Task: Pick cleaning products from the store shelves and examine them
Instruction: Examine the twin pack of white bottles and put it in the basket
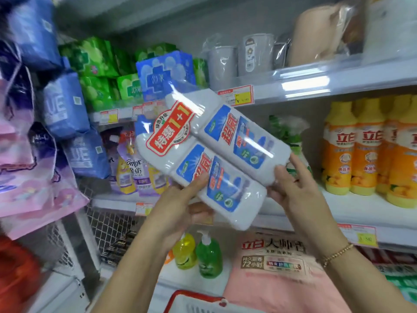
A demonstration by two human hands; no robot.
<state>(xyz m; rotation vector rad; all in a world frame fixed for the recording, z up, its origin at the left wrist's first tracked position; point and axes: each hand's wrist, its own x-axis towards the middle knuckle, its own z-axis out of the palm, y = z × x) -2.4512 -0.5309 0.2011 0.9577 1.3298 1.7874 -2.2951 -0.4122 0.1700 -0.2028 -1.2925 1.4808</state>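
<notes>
A shrink-wrapped twin pack of white cleaner bottles [225,152] with blue labels and a red "1+1" sticker is held tilted in front of the shelves, necks pointing up left. My left hand [180,206] grips the lower bottle from below, thumb on its label. My right hand [293,188] holds the pack's base end, fingers curled round the bottom edge.
Orange dish-soap bottles [365,150] line the right shelf. Blue and green packets [126,73] fill the upper left shelf, with soft refill pouches [133,168] below. Yellow and green pump bottles [198,254] and a pink bag [275,267] sit low. A red basket rim [194,297] is at the bottom.
</notes>
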